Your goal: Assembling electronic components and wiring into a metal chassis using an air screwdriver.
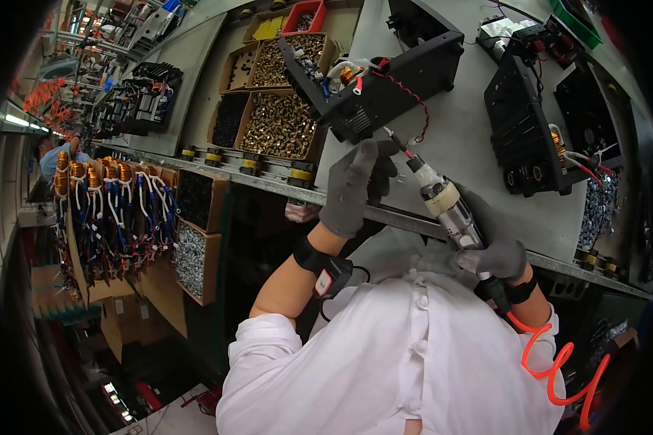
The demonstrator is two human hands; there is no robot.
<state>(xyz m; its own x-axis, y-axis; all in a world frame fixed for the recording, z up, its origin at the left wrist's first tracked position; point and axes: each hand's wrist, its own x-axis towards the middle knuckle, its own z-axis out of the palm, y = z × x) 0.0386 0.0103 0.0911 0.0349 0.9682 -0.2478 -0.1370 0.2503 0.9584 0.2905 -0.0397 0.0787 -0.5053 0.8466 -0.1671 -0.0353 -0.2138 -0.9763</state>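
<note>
My right hand [497,255], in a grey glove, is wrapped round a pneumatic screwdriver [446,206] with a silver body. Its bit points up and left toward a black metal housing [406,80]. Close to the bit's tip is my left hand [352,185], also gloved, with fingers curled together; what they hold, if anything, is hidden. Inside the housing sit a copper-wound coil [350,75] and white wires, and a twisted red wire [419,101] hangs over its side. An orange coiled air hose [555,366] runs from below my right wrist.
Cardboard trays of brass-coloured screws [279,127] stand left of the housing, near a red bin [303,17]. Another black housing [526,123] is at the right, beside loose silver screws [596,210]. Wired coils [112,181] hang at the far left above a silver-screw box [191,259].
</note>
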